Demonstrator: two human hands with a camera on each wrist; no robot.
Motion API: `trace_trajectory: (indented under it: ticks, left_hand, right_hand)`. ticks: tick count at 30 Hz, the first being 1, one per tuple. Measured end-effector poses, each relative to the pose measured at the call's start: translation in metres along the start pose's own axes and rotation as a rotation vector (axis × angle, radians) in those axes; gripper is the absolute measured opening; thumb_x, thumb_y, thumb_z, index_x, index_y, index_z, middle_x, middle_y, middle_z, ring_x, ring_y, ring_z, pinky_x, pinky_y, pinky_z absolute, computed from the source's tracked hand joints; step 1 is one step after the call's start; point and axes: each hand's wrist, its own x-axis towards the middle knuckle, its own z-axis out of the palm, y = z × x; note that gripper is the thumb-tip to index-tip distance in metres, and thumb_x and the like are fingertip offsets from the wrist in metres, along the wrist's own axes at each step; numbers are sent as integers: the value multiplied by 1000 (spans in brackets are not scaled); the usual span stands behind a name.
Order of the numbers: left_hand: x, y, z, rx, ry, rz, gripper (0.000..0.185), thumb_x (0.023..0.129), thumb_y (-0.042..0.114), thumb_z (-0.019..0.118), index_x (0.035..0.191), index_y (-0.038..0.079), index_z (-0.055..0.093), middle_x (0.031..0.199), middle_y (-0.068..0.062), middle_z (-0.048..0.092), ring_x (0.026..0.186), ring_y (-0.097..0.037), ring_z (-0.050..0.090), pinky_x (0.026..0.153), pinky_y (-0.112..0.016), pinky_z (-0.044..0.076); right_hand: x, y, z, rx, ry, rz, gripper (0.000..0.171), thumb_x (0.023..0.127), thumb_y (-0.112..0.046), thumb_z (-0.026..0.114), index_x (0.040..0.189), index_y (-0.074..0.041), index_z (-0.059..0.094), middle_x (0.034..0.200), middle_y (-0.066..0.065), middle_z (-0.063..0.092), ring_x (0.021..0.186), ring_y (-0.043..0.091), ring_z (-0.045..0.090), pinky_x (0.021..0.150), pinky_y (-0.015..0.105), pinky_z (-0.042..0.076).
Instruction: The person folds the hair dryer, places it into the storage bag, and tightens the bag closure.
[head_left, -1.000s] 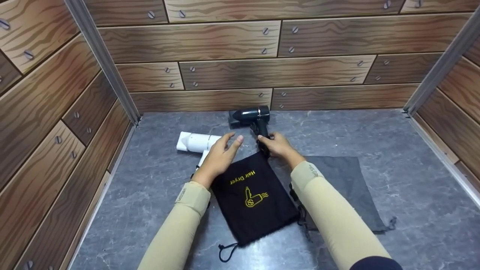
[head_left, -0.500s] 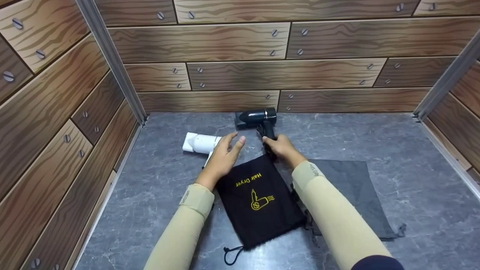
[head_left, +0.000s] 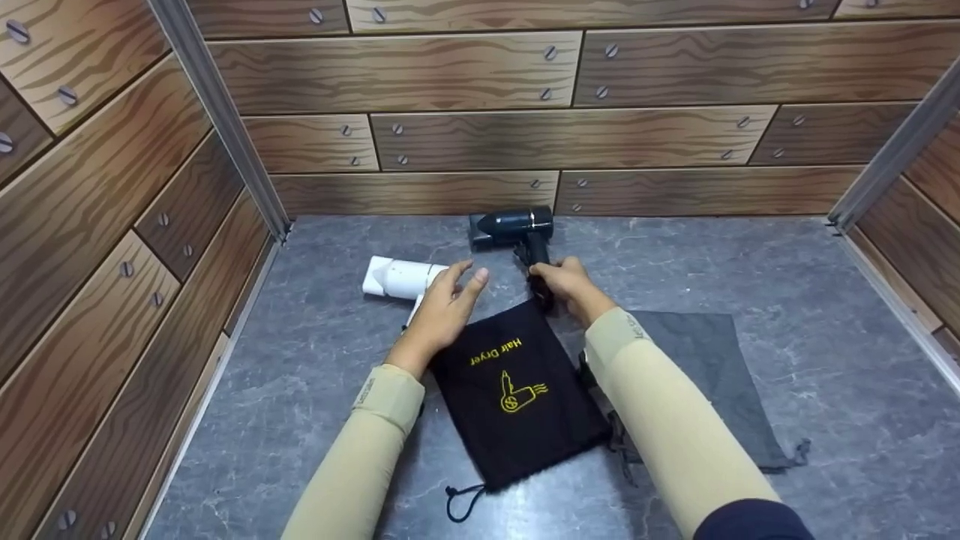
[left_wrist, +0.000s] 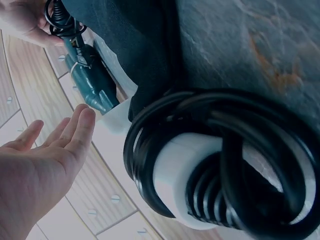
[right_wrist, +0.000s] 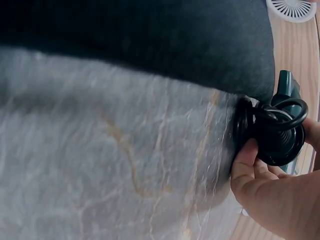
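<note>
The dark hair dryer (head_left: pixel 517 229) is grasped at its handle by the right hand (head_left: pixel 571 285); the left hand (head_left: pixel 444 307) is held released, fingers straight, above the black bag (head_left: pixel 514 397) on the counter (head_left: pixel 787 300).

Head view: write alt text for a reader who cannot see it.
A person's right hand grips the handle of a dark green hair dryer above a black "Hair Dryer" drawstring pouch. The left hand hovers open beside a white hair dryer; a grey pouch lies right.

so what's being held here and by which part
The right hand grips the dark hair dryer by its handle, where the cord is coiled. The left hand is open and holds nothing.
</note>
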Motion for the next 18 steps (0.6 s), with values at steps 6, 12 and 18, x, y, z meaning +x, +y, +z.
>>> trace_trajectory:
  ticks: [6, 12, 18]
  left_hand:
    - [-1, 1, -1, 8, 9, 6, 77, 106, 68, 43, 160, 11, 46, 162, -19, 47, 138, -40, 59, 117, -51, 47]
    - [-2, 3, -1, 19, 6, 0, 74, 107, 64, 44, 159, 11, 47, 162, -17, 48, 138, -38, 59, 116, -51, 48]
    - [-1, 7, -2, 11, -5, 5, 75, 107, 66, 43, 160, 12, 46, 163, -16, 47, 139, -38, 59, 117, -50, 47]
  right_hand:
    - [1, -2, -4, 74, -21, 36, 50, 104, -23, 67, 143, 7, 57, 116, 13, 68, 90, 17, 70, 86, 33, 61]
    - [-2, -2, -12, 120, -62, 77, 54, 105, -25, 68, 145, 7, 53, 104, 9, 71, 86, 17, 73, 80, 32, 63]
    - [-5, -5, -20, 129, -61, 78, 58, 106, -28, 66, 149, 7, 49, 111, 14, 72, 89, 22, 76, 87, 38, 65]
